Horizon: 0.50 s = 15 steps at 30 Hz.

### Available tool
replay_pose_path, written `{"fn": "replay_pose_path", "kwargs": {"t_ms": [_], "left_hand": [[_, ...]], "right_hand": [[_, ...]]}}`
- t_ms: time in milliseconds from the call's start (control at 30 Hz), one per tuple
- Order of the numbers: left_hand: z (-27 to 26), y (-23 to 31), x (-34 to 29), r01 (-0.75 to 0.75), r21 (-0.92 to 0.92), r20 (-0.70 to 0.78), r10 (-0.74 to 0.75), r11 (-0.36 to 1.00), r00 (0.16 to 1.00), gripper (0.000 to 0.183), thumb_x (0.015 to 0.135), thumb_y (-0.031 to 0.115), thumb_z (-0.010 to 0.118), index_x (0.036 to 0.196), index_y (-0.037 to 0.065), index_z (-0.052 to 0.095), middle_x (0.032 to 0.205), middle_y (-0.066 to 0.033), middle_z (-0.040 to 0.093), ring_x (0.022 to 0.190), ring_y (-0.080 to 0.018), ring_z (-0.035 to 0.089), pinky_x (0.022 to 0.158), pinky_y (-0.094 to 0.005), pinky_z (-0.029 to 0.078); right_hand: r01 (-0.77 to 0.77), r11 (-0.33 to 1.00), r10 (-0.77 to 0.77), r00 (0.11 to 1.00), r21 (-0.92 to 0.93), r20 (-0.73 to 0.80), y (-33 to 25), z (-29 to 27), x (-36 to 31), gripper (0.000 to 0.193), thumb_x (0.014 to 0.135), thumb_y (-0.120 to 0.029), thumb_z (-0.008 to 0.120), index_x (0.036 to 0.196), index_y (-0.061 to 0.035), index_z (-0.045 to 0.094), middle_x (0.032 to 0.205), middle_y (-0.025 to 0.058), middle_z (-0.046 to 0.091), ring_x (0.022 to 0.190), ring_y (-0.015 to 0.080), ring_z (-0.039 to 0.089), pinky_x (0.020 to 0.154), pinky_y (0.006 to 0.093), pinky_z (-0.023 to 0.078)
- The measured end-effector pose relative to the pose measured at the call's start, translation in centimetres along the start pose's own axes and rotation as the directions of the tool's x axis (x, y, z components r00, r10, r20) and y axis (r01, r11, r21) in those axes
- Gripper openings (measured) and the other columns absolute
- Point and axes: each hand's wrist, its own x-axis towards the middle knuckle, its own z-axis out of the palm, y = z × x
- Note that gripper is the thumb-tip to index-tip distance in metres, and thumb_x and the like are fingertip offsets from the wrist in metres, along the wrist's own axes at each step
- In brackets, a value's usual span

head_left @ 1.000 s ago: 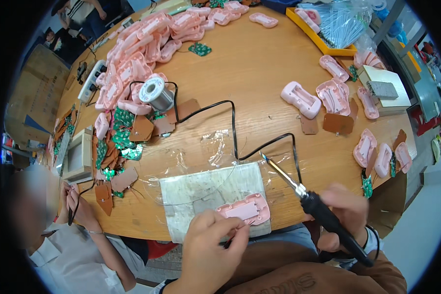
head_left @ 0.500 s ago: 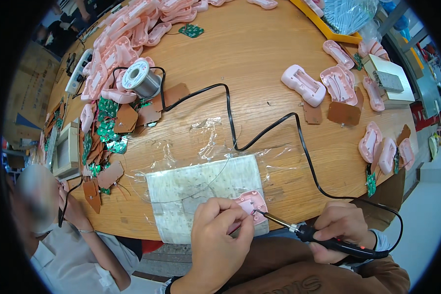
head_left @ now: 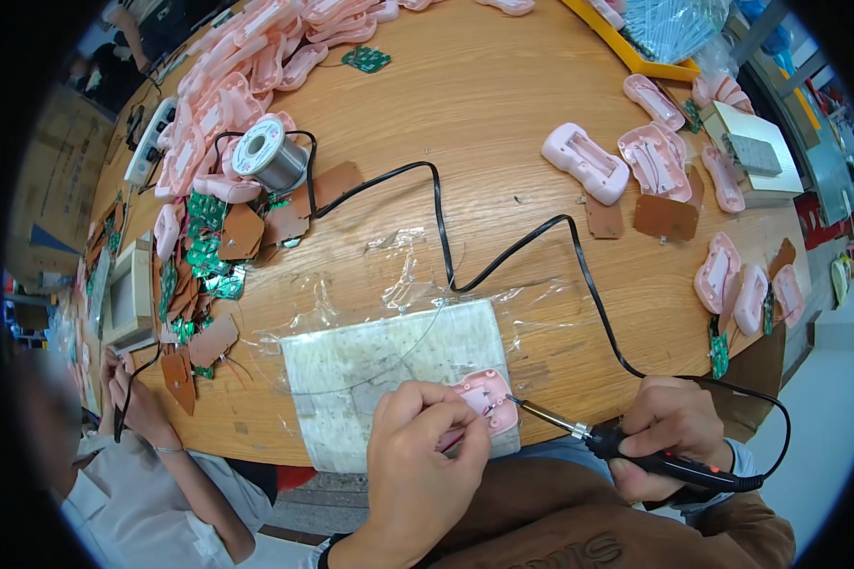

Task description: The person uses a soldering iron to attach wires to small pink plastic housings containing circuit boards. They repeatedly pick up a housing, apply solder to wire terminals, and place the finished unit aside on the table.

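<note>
A pink plastic shell with its hollow side up lies on the worn white mat. My left hand is closed at the shell's near left side, thumb and fingers pinched together. A thin dark-red strand shows by those fingertips; its far end is hidden. My right hand is wrapped round the black handle of a soldering iron. The iron's metal tip points left and hovers at the shell's right edge; whether it touches, I cannot tell.
The iron's black cord zigzags over the table. At the left lie a solder spool, green circuit boards and heaped pink shells. More shells lie right, near a yellow tray. Another person's hand is at left.
The soldering iron's tip has shifted right, from inside the pink shell to its right edge, as my right hand moved slightly right. My left hand and the shell stay almost in place.
</note>
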Motion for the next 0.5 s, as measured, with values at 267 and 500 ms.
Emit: {"fn": "replay_pose_path", "kwargs": {"t_ms": [267,500], "left_hand": [[-0.2,0.14,0.22,0.032,-0.003,0.024,-0.032,0.999,0.999,0.009,0.07,0.0,0.072,0.076,0.002,0.065,0.083,-0.0083,0.059,0.077,-0.028,0.056,0.069,-0.0372,0.046],[-0.02,0.55,0.78,0.021,0.063,0.029,-0.023,0.998,0.999,0.009,0.072,0.001,0.072,0.078,0.004,0.065,0.08,-0.0084,0.057,0.077,-0.0279,0.056,0.068,-0.0378,0.046]], "right_hand": [[0.008,1.0,-0.007,1.0,0.015,-0.021,0.31,0.23,0.02,0.024,0.062,-0.005,0.078,0.079,-0.0052,0.061,0.066,0.0057,0.057,0.049,0.0173,0.052,0.042,0.0277,0.038],[0.004,0.999,-0.003,0.999,0.04,-0.04,0.54,0.71,0.38,0.023,0.063,-0.004,0.077,0.079,-0.006,0.061,0.066,0.0053,0.057,0.049,0.0175,0.051,0.042,0.0281,0.037]]}}
